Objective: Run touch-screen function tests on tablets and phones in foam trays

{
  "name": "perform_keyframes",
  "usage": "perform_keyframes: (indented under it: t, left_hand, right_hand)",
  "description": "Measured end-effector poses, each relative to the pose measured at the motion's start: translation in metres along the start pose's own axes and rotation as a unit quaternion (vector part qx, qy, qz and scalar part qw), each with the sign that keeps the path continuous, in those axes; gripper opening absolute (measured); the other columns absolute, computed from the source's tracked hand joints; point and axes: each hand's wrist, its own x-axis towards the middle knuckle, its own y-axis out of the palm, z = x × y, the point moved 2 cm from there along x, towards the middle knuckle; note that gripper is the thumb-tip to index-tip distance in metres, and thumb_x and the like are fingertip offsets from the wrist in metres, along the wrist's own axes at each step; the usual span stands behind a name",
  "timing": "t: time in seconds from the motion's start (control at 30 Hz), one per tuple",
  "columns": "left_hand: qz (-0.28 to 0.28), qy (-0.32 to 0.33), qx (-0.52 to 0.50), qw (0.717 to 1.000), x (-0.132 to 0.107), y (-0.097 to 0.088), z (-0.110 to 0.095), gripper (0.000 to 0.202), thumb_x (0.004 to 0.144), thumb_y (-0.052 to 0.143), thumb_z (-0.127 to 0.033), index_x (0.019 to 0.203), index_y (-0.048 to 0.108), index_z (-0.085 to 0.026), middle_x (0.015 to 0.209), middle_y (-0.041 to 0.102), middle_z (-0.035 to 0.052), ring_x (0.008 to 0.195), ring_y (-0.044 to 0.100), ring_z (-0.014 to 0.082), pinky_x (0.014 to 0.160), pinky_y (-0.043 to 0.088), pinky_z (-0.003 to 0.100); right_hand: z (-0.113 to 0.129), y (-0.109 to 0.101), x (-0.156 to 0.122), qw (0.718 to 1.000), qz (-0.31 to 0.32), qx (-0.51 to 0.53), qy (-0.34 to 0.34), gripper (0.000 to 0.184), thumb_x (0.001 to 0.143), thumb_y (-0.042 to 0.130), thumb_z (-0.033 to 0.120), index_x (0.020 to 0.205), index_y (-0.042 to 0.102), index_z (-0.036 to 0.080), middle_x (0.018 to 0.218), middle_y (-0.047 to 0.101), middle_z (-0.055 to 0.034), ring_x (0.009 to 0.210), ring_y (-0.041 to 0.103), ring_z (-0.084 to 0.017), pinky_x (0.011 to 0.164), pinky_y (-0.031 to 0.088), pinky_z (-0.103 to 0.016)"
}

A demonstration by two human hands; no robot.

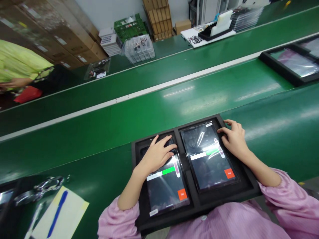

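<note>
Two tablets lie side by side in a black foam tray [196, 199] at the front edge of the bench. My left hand [158, 154] is over the upper part of the left tablet [165, 194], fingers spread toward its upper right side. My right hand [234, 137] is at the tray's right rim beside the right tablet [209, 166], fingers apart, the index finger reaching to the tablet's right edge. Both lit screens show a green bar, a purple slider and a red "Fail" button. My left hand covers part of its screen.
A green conveyor belt [149, 109] runs behind the tray. Another black tray [281, 69] sits at the right. Paper with a blue pen [57, 212] lies at the left. Across the belt are a person in a yellow sleeve [22, 63], cartons, and bagged parts [139, 48].
</note>
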Motion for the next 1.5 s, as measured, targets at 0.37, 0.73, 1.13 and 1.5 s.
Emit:
perform_keyframes:
  t: [0.37,0.73,1.13,1.5]
  left_hand:
    - [-0.162,-0.162,-0.031,0.973,0.015,0.005,0.03,0.03,0.097,0.044,-0.017,0.107,0.072,-0.022,0.108,0.076,0.0039,0.098,0.071,0.0233,0.09,0.052,0.039]
    - [-0.142,-0.163,-0.048,0.975,0.014,0.002,0.028,0.021,0.097,0.052,-0.026,0.095,0.073,-0.025,0.1,0.077,0.0008,0.093,0.07,0.0228,0.089,0.048,0.04]
    - [-0.142,-0.15,-0.064,0.976,0.011,0.0,0.026,0.018,0.096,0.054,-0.024,0.095,0.072,-0.024,0.098,0.077,0.0007,0.092,0.069,0.0221,0.09,0.046,0.04]
    - [-0.143,-0.121,-0.074,0.979,0.008,0.002,0.031,0.025,0.098,0.048,-0.031,0.095,0.073,-0.025,0.102,0.077,0.0021,0.094,0.07,0.0213,0.092,0.046,0.041]
  right_hand:
    - [-0.008,0.004,0.005,1.0,-0.005,0.002,-0.016,0.025,0.078,0.049,0.016,0.09,0.07,0.021,0.124,0.047,-0.0134,0.111,0.046,-0.035,0.084,0.042,-0.051]
    - [-0.012,0.009,0.006,1.0,-0.016,0.008,-0.026,0.025,0.076,0.048,0.018,0.09,0.07,0.022,0.124,0.048,-0.0135,0.11,0.046,-0.036,0.082,0.043,-0.051]
    - [-0.007,0.007,0.003,0.999,-0.012,-0.014,-0.027,0.027,0.078,0.047,0.017,0.093,0.069,0.021,0.126,0.048,-0.0144,0.111,0.047,-0.035,0.081,0.044,-0.049]
    - [-0.007,0.009,0.003,1.0,-0.015,0.002,-0.022,0.027,0.077,0.047,0.016,0.092,0.068,0.021,0.126,0.048,-0.014,0.11,0.047,-0.036,0.081,0.044,-0.049]
